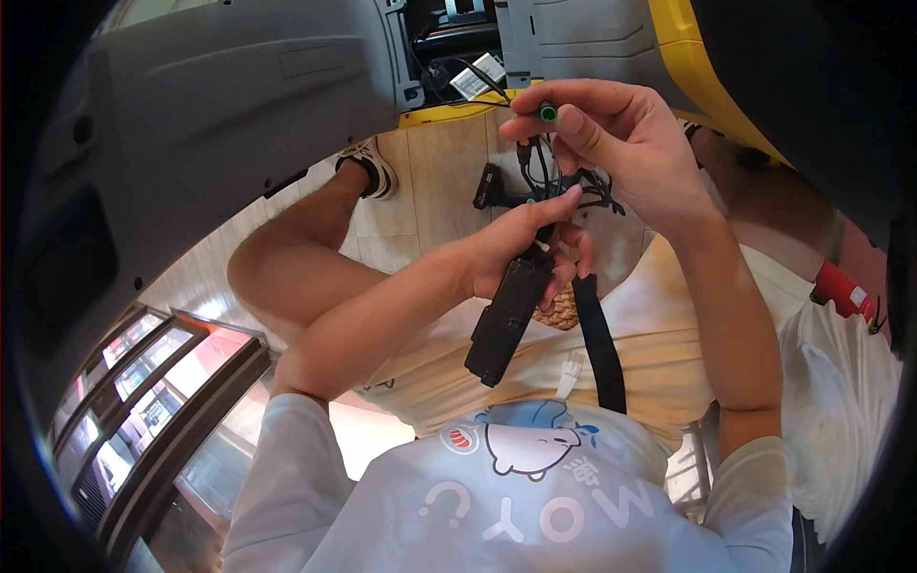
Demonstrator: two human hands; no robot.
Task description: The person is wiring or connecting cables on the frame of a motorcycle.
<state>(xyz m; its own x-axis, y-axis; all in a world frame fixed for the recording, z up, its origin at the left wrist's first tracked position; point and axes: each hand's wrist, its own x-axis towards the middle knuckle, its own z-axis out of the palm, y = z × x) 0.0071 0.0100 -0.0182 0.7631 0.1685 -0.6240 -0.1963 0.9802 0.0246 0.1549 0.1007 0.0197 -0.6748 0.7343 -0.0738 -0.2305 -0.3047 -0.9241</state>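
My left hand (521,244) is closed around the upper end of a black rectangular box (509,320), which hangs tilted over my lap. Several black cables (544,177) run from near that hand, and some lie bunched on the floor. Farther up, my right hand (635,143) pinches a black cable connector with a green end (547,113) between thumb and fingers. The green end faces toward me. From beside the connector a thin black cable leads left toward an open compartment. Part of the left hand's grip on the box is hidden.
A grey and yellow housing (583,43) with an open compartment stands ahead, a white-labelled block (478,76) inside. Its large dark panel (248,86) spreads to the left. Another black piece (489,186) rests on the wooden floor (420,181). At right hangs a white bag (831,401).
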